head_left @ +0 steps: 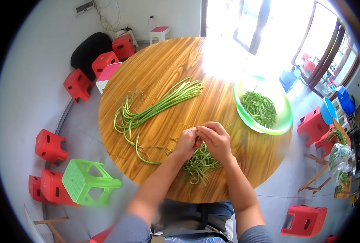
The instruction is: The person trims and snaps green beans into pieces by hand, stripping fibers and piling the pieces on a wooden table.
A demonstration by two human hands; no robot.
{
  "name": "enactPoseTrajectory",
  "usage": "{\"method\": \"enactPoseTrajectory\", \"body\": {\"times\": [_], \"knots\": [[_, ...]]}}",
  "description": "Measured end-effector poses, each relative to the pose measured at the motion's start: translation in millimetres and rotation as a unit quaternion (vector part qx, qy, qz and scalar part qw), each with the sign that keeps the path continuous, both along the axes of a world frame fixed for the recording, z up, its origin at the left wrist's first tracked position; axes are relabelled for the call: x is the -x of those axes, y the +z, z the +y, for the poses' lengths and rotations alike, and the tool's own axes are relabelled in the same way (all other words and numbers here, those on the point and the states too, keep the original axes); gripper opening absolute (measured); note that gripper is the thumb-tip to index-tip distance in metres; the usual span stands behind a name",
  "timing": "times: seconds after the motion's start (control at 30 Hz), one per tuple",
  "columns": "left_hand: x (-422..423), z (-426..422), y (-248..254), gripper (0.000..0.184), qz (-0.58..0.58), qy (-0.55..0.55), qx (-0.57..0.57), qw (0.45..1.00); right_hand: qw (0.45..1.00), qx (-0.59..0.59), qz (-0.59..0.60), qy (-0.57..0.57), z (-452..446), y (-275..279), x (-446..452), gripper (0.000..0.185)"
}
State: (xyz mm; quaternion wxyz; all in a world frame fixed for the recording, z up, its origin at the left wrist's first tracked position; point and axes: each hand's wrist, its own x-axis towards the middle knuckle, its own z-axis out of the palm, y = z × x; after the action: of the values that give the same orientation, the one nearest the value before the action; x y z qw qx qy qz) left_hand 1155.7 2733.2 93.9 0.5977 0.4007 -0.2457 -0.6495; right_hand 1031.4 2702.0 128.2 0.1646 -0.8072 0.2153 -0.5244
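Observation:
My left hand [187, 142] and my right hand [216, 140] meet fingertip to fingertip above the near half of the table. Both are closed in a pinch, and what lies between the fingers is hidden. Directly below them is a tangled heap of thin green trimmings [201, 164]. To the left, a bundle of long garlic scapes [164, 106] lies on the wood, its cut ends pointing to the upper right and its curled tips to the left. A green-rimmed plastic basin [284, 121] at the right holds many short cut pieces of garlic scape [259, 110].
The round wooden table [164, 56] fills the middle. Red stools [50, 146] and a green stool [83, 180] stand on the floor at the left, with another red stool [305, 220] at the lower right. A blue basin [329, 110] rests on stools further right. Bright glass doors are behind.

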Motion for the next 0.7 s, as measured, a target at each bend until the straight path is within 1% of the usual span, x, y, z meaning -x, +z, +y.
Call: {"method": "enactPoseTrajectory", "body": {"times": [0.07,0.17,0.27,0.37,0.4,0.43,0.5,0.53,0.57,0.6,0.7], "knots": [[-1,1,0,0.023,-0.013,-0.031,0.025,0.999,1.0,0.008,-0.004,-0.027,0,0,3,0.016],[-1,8,23,0.021,-0.012,-0.042,0.039,0.998,0.998,-0.008,-0.008,-0.066,-8,0,9,0.014],[-10,12,34,0.02,0.048,-0.017,0.119,0.992,0.997,-0.039,0.0,-0.073,-19,-6,17,0.013],[-15,15,49,0.023,0.074,0.019,0.098,0.992,0.986,-0.154,0.035,-0.052,-18,0,24,0.014],[-16,14,51,0.022,0.054,0.014,0.071,0.996,0.977,-0.208,0.045,-0.034,-19,5,28,0.014],[-16,14,49,0.023,0.044,-0.004,0.059,0.997,0.969,-0.241,-0.049,-0.039,-21,4,31,0.015],[-14,11,39,0.025,0.025,-0.042,0.036,0.998,0.924,-0.299,-0.233,-0.049,-23,7,32,0.017],[-12,11,35,0.024,0.008,-0.058,0.039,0.998,0.885,-0.313,-0.34,-0.055,-24,13,31,0.019],[-10,11,33,0.024,0.009,-0.064,0.039,0.997,0.834,-0.323,-0.443,-0.061,-27,21,29,0.021],[-8,10,32,0.024,0.01,-0.07,0.038,0.997,0.772,-0.329,-0.54,-0.065,-28,27,28,0.023],[-4,8,27,0.022,0.005,-0.081,0.044,0.996,0.791,-0.435,-0.43,0.007,-31,10,38,0.023]]}}
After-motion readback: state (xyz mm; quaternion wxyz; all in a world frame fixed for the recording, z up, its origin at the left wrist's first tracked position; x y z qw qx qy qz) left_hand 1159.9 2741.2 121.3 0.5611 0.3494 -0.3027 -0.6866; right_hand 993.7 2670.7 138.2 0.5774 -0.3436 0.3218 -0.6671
